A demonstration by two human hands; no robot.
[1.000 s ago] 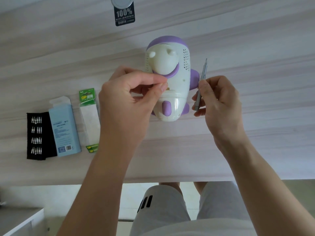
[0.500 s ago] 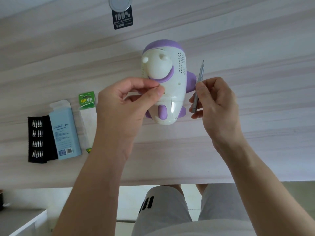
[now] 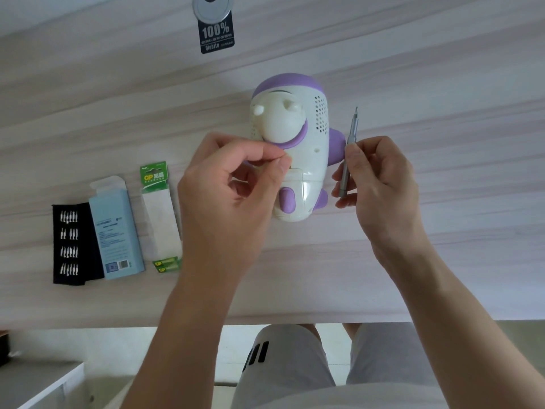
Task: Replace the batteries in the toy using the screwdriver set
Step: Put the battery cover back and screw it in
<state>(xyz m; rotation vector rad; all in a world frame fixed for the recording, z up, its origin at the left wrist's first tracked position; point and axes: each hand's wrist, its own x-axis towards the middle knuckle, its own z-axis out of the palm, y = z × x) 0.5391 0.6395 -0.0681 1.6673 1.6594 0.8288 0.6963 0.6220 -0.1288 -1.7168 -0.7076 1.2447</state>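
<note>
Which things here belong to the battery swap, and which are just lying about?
For the job: toy, screwdriver in the right hand, green battery pack, black bit holder, blue box (likely the set's).
Lying about: black 100% tag, round metal disc above it.

shorts (image 3: 295, 379): light grey | marking: three black bars (image 3: 256, 353) | forearms (image 3: 188, 320): bare

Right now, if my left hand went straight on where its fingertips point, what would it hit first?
The toy, most likely. On your left hand, the pinched thumb and forefinger point at its white body just below the purple collar, seemingly almost touching, though depth is unclear from this view.
</note>
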